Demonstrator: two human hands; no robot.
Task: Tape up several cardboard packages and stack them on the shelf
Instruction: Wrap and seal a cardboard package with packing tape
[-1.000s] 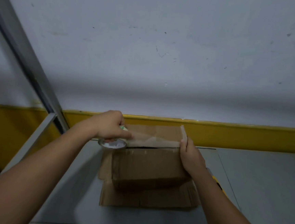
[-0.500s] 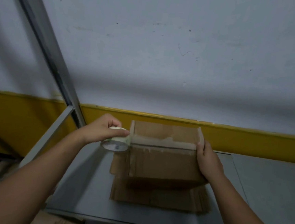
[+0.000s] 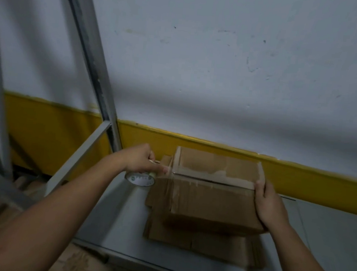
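— Where's the box?
— On the grey shelf (image 3: 122, 227), the cardboard box (image 3: 210, 201) still sits atop flattened cardboard (image 3: 202, 245).
— Hands?
— The right hand (image 3: 268, 206) keeps gripping its right corner. The left hand (image 3: 141, 160) has its fingers curled round the tape roll (image 3: 140, 178), now seemingly lower beside the left face.

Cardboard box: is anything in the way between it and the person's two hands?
Nothing visible. The right hand has its grip on the cardboard box at its right end. The left hand holds the tape roll beside the box's left top corner, with only tape stretched between them.
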